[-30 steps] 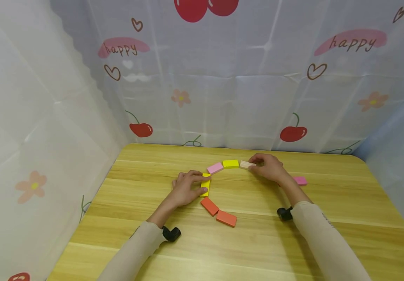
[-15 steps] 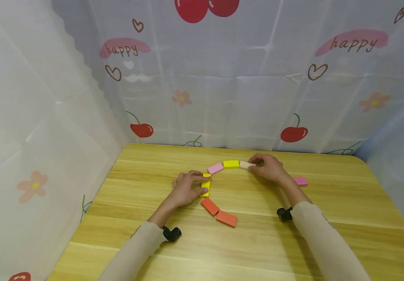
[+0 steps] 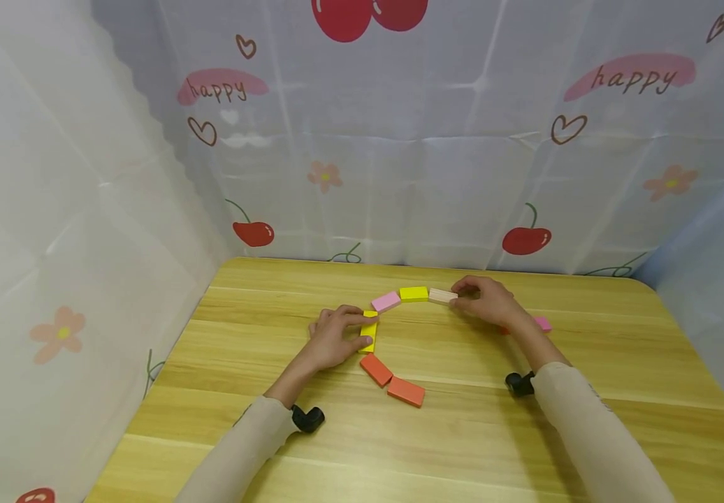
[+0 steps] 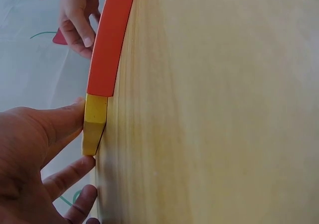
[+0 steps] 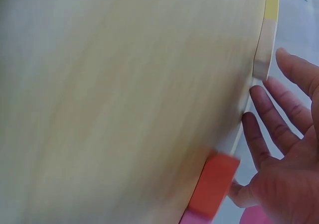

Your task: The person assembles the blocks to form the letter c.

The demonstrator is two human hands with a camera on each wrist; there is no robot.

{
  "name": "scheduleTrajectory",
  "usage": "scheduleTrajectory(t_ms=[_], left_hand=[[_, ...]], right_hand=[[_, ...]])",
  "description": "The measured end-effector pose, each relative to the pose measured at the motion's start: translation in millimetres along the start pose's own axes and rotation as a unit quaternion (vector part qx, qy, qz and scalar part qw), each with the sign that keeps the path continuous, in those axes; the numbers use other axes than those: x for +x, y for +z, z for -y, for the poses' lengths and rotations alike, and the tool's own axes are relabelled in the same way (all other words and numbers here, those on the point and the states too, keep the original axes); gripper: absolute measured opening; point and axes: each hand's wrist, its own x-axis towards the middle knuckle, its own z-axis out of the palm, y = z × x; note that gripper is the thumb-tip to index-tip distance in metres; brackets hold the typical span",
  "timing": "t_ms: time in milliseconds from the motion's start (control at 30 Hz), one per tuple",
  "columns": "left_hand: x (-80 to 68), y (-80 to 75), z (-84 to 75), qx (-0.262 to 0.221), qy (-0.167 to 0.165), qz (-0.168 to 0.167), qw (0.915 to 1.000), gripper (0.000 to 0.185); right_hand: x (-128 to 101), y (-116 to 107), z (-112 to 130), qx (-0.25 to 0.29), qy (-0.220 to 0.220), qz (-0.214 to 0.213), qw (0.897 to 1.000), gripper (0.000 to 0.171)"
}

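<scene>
A curved row of flat blocks lies on the wooden table. My left hand [image 3: 332, 339] pinches a yellow block [image 3: 369, 331] between thumb and forefinger; the left wrist view shows this yellow block [image 4: 95, 115] end-on against the fingers. Two orange-red blocks [image 3: 377, 369] continue the row toward me. Beyond it come a pink block [image 3: 386, 302], another yellow block [image 3: 414, 294] and a plain wood block [image 3: 442, 296]. Just right of that plain block [image 5: 264, 50] is my right hand [image 3: 488, 302], its thumb apart from the block in the right wrist view and its fingers loosely extended.
Partly behind my right forearm lie a red block [image 5: 214, 184] and a bright pink block [image 3: 544, 324]. The wooden table [image 3: 462, 440] meets a printed curtain [image 3: 400, 202] along its far edge; similar sheets hang at both sides.
My right hand has let go of the plain wood block and shifted slightly right, its forearm now covering more of the bright pink block. My left hand has stayed in place.
</scene>
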Motion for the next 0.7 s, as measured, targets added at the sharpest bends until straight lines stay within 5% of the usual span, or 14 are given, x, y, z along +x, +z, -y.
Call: scheduleTrajectory(t_ms=[533,700], left_hand=[[-0.8,1.5,-0.1,0.005,0.002,-0.001,1.0000,0.043],[-0.4,2.4,-0.2,0.003,0.006,-0.004,1.0000,0.043]], right_hand=[[-64.8,-62.9,-72.0,-0.009,0.021,-0.005,1.000,0.049],[-82.2,-70.6,-86.6,-0.018,-0.007,-0.007,1.000,0.043]])
